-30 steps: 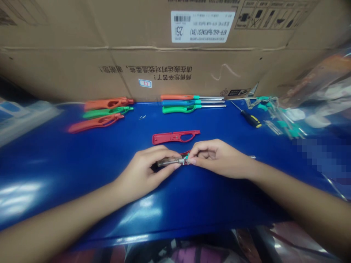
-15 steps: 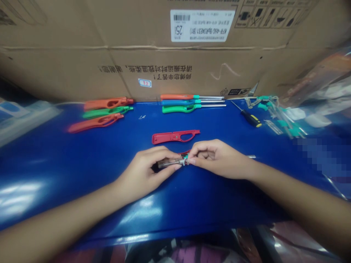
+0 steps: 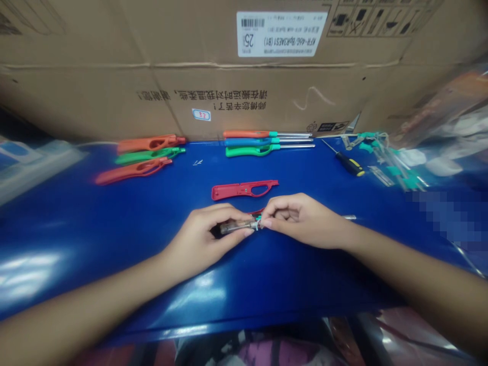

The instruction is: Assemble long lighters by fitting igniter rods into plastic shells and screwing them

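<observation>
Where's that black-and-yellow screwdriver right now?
In the head view, the screwdriver lies right of centre on the blue table, close to the cardboard box, between the three lighters with metal rods and the scattered green and clear parts.

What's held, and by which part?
Left hand: translucent smoky tube, gripped by its sides near the pale fitting. Right hand: at that fitting; any hold unclear.

Obstacles ahead: red casing [image 3: 231,191], cardboard box [image 3: 95,101]
</observation>
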{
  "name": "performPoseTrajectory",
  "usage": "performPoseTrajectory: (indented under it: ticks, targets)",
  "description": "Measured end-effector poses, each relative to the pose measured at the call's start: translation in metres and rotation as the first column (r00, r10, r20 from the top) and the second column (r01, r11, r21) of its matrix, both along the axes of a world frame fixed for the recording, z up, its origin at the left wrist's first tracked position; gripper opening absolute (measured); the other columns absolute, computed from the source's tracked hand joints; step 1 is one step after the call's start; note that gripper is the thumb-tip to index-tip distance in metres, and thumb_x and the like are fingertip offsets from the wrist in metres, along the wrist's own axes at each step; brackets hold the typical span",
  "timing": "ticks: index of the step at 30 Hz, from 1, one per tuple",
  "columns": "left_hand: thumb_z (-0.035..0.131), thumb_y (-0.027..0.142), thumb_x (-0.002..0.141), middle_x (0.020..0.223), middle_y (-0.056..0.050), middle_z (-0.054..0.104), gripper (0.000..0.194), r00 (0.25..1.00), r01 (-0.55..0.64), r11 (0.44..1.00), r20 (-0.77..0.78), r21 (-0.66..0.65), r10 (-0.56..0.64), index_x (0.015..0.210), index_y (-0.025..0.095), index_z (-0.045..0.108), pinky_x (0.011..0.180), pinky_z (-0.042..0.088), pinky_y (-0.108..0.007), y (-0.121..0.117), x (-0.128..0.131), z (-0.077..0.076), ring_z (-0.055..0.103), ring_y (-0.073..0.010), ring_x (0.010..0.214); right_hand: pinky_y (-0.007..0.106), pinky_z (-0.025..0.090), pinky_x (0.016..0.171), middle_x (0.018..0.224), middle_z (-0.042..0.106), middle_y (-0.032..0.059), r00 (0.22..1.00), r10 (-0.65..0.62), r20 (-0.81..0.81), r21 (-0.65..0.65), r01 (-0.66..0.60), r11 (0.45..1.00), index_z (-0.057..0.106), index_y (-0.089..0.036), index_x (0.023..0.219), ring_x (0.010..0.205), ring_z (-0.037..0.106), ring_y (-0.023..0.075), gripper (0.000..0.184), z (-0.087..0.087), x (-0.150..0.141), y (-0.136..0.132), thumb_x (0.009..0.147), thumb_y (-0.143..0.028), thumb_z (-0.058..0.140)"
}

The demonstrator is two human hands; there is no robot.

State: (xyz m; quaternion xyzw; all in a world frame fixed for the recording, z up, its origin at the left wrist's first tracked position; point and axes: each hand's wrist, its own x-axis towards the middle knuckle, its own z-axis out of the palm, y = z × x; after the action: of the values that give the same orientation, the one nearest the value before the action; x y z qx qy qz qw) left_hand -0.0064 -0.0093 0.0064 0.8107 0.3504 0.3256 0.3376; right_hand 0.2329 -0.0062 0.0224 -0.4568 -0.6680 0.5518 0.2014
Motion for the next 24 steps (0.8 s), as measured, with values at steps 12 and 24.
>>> performPoseTrajectory:
  ticks: [12, 24]
  targets:
    - [0.076, 0.020, 0.086, 0.098, -0.004, 0.079, 0.014, 0.999, -0.025, 0.999, 0.039, -0.030, 0.026, 0.100, 0.019, 0.076, 0.076, 0.058, -0.022, -0.0008, 0.0028, 0.0018, 0.075, -0.0151, 0.086, 0.025, 0.035, 0.058, 0.076, 0.056, -0.0007, 1.000, -0.006, -0.014, -0.024, 0.006, 1.000, 0.066, -0.017, 0.085, 0.063, 0.044, 0.0099, 0.023, 0.0011, -0.0007, 0.0003, 0.089, -0.039, 0.064]
    - [0.076, 0.020, 0.086, 0.097, -0.004, 0.079, 0.012, 0.999, -0.033, 0.998, 0.038, -0.051, 0.035, 0.098, 0.018, 0.075, 0.075, 0.059, -0.023, -0.0015, 0.0035, 0.0026, 0.075, -0.0159, 0.085, 0.024, 0.038, 0.060, 0.079, 0.058, 0.0002, 1.000, -0.004, -0.020, -0.004, 0.004, 1.000, 0.067, -0.016, 0.086, 0.065, 0.045, 0.0096, 0.022, -0.0001, -0.0012, -0.0008, 0.089, -0.038, 0.064]
